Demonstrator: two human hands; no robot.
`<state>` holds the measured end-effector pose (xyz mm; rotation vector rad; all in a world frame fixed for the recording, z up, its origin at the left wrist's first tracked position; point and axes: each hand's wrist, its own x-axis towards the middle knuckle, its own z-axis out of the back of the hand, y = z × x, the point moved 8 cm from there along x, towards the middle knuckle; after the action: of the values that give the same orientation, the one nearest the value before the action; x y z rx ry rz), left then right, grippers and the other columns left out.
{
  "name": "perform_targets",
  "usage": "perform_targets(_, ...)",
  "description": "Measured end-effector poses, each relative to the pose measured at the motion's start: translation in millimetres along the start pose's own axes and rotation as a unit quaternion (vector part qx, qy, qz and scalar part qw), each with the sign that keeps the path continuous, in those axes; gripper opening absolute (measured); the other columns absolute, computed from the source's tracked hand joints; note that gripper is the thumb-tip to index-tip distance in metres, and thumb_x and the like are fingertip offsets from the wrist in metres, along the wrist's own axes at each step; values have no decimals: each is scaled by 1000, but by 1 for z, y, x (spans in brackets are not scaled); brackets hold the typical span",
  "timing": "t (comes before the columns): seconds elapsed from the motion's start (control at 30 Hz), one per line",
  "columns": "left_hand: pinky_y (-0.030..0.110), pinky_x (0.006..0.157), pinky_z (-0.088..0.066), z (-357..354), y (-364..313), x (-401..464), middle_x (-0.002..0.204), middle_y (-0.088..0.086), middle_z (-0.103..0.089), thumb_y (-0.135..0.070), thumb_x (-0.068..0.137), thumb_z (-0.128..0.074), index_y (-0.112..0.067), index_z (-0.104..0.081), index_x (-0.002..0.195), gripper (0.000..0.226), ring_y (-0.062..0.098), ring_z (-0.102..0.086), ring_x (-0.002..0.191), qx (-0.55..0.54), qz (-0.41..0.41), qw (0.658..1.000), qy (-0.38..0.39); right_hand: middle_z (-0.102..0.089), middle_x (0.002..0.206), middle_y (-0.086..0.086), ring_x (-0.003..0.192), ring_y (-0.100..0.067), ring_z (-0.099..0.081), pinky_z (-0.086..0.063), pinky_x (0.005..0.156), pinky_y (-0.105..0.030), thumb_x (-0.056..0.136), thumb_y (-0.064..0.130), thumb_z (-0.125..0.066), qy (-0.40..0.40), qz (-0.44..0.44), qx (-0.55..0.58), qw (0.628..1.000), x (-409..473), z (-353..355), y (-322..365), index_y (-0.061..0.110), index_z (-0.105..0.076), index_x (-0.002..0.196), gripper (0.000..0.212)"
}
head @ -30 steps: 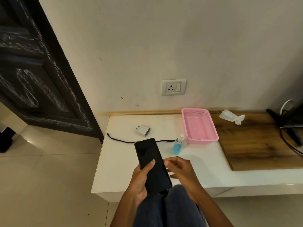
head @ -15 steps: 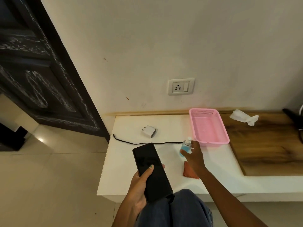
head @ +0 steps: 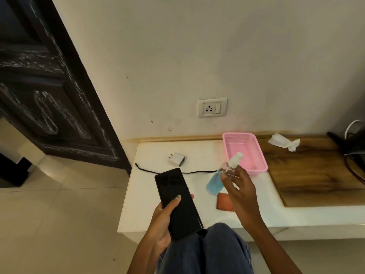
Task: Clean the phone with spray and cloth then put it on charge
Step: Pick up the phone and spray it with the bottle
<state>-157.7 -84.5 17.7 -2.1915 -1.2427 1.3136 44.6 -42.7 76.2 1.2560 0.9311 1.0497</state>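
Observation:
My left hand (head: 161,222) grips a black phone (head: 177,202), screen up, over the front left edge of the white counter (head: 154,206). My right hand (head: 240,192) holds a small clear spray bottle (head: 222,175) of blue liquid with a white cap, lifted off the counter and tilted, to the right of the phone. An orange cloth (head: 224,202) lies on the counter under my right hand, partly hidden. A white charger adapter (head: 177,159) and a black cable (head: 177,172) lie on the counter behind the phone. A wall socket (head: 212,107) is above.
A pink plastic basket (head: 256,167) stands behind the bottle. A wooden board (head: 316,175) with a crumpled white tissue (head: 283,142) lies to the right, dark cables (head: 353,155) at the far right. A dark door (head: 49,95) is at the left. My knee (head: 207,248) is below.
My right hand moved from beside the phone to the spray bottle, closed on it and lifted it off the counter, tilting it. The orange cloth came into view. The phone stayed in my left hand.

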Motion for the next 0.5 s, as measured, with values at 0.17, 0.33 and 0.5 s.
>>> perform_targets(0.17, 42, 73, -58, -13, -5, -19, 110, 13, -71, -24, 75, -70, -12, -57, 120, 49, 28, -69, 98, 19, -13, 999, 22, -53, 121, 10, 102, -12, -57, -55, 65, -19, 80, 56, -58, 30, -20, 123, 992, -44, -2, 45, 31, -30, 135, 66)
perform_targets(0.33, 46, 81, -56, -24, -12, -36, 112, 15, -70, -41, 79, -66, -13, -61, 118, 49, 30, -68, 102, 32, -37, 998, 36, -64, 92, -6, 64, -10, -66, -55, 55, -24, 73, 57, -63, 90, 20, 146, 985, -79, -6, 79, 40, -56, 113, 45)
perform_targets(0.5, 49, 93, -50, -34, -11, -49, 119, 20, -65, -74, 79, -37, -13, -67, 115, 76, 34, -63, 108, -33, -24, 996, 81, -58, 110, -8, 64, -24, -68, -59, 60, -41, 80, 34, -52, 66, 101, 69, 990, -102, 0, 112, 56, -23, 129, 61)
